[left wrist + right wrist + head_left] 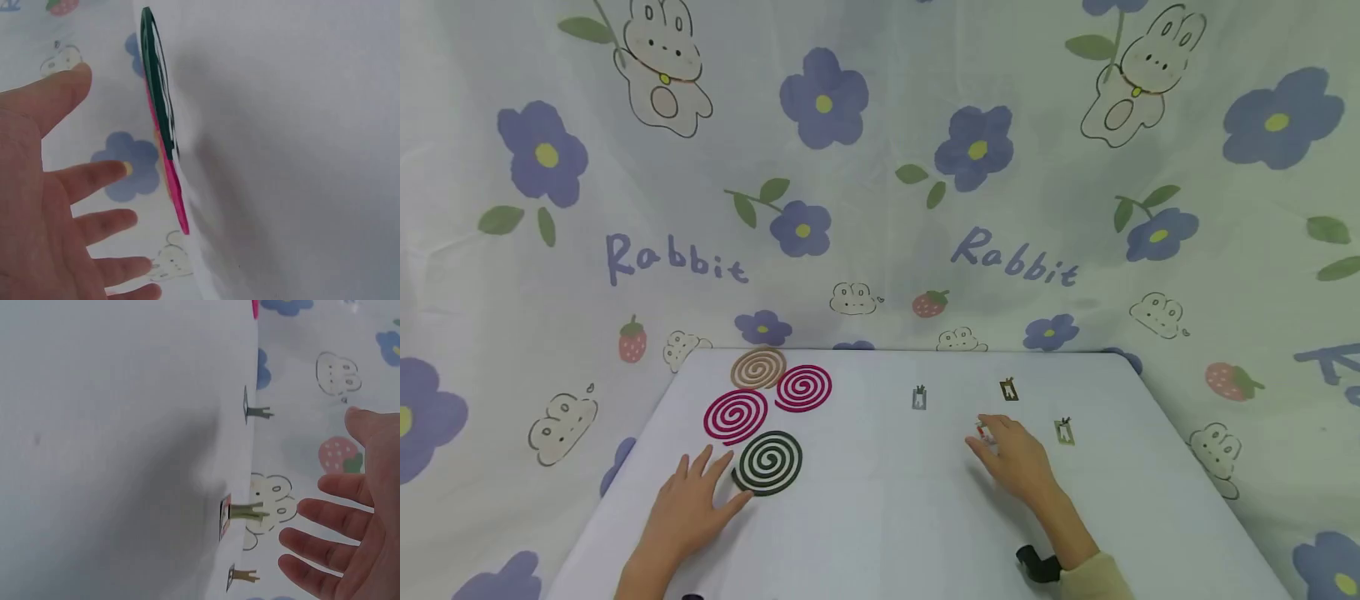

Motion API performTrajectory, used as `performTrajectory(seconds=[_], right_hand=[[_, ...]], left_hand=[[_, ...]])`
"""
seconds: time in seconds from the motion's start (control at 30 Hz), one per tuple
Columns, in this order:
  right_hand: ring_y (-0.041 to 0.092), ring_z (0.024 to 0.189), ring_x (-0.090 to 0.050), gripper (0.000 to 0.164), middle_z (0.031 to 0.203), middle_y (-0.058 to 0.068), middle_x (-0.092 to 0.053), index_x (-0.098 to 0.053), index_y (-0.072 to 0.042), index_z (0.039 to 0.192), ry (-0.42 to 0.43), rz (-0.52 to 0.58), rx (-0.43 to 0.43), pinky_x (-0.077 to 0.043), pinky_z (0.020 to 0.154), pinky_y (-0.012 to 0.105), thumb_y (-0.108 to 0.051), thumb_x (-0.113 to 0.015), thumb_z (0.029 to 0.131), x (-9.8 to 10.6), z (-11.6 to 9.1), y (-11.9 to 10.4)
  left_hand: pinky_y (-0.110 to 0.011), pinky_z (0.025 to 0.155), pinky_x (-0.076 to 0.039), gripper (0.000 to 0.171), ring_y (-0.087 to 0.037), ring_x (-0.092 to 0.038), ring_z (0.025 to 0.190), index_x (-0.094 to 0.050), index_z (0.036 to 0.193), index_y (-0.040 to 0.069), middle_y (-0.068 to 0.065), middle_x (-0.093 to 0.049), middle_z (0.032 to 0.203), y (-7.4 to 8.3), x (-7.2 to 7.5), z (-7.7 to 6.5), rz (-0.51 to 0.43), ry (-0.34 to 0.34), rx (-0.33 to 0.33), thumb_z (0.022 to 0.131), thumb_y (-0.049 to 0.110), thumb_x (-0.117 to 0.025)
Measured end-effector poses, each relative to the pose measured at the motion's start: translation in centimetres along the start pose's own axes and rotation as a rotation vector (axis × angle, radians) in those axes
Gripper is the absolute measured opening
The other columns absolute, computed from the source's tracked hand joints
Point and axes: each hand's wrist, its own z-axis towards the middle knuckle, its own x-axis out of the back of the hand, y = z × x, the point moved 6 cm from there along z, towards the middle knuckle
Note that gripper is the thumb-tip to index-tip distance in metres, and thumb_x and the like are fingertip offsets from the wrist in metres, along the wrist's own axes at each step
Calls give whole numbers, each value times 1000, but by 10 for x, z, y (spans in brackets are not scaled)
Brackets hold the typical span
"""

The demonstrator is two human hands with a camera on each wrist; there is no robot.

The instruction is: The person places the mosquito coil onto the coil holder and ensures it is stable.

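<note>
My left hand hovers beside the dark green mosquito coil with its fingers spread, thumb tip overlapping the coil's lower edge in the head view. Two magenta coils and a tan coil lie flat behind it. Over on the right, my right hand reaches above a small stand with red marks, partly hidden by the fingers. From the right wrist, that stand shows its upright prongs, apart from the relaxed fingers. Neither hand holds anything.
Three more little metal coil stands sit around the right hand: a silver one, a bronze one and a pale gold one. The white table meets a patterned curtain at its back edge. Something black is at the right wrist.
</note>
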Motion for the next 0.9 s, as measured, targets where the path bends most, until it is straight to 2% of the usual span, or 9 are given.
performTrajectory(seconds=[0.2,0.27,0.37,0.43,0.53,0.73,0.9], right_hand=[[30,114,-58,53,122,8,-64,-64,-9,123,-51,99,-48,-48,91,49,-53,-57,94,-14,3,-13],[26,109,-61,53,117,5,-65,-65,-10,123,-69,119,-52,-50,88,46,-54,-57,93,-19,5,-19],[15,87,-62,49,100,-3,-66,-66,-10,120,-78,145,-25,-51,73,36,-50,-61,93,-27,11,-31],[7,71,-55,46,87,-9,-60,-68,-10,118,-78,160,2,-47,60,28,-48,-63,92,-32,14,-39],[3,60,-46,42,78,-12,-53,-69,-10,116,-82,193,34,-41,53,23,-44,-67,90,-39,20,-51],[3,61,-47,41,80,-10,-56,-68,-9,116,-161,252,89,-41,54,23,-42,-66,92,-60,27,-76],[4,63,-50,39,84,-9,-59,-68,-9,116,-225,283,120,-44,56,24,-40,-67,91,-72,32,-93]], left_hand=[[-73,87,-35,76,-61,-34,123,-57,133,4,-30,-44,138,-4,0,-1,-13,-23,-5,82,59,-68],[-72,87,-36,73,-59,-38,122,-57,132,5,-29,-46,137,-5,0,-1,-20,-25,-9,80,55,-71],[-69,89,-38,69,-53,-43,121,-59,130,5,-27,-50,135,-8,-1,0,-39,-20,-16,79,47,-76],[-66,90,-40,67,-50,-47,119,-60,129,5,-26,-52,132,-9,-2,1,-52,-16,-23,77,43,-78],[-62,90,-42,65,-47,-51,116,-61,127,4,-25,-55,128,-12,-4,3,-80,-20,-28,76,40,-80],[-61,88,-44,66,-44,-54,113,-61,128,6,-20,-57,125,-18,-9,3,-129,-60,7,75,39,-82],[-62,89,-43,70,-45,-52,114,-59,131,6,-19,-56,125,-15,-12,6,-167,-101,24,75,42,-81]])
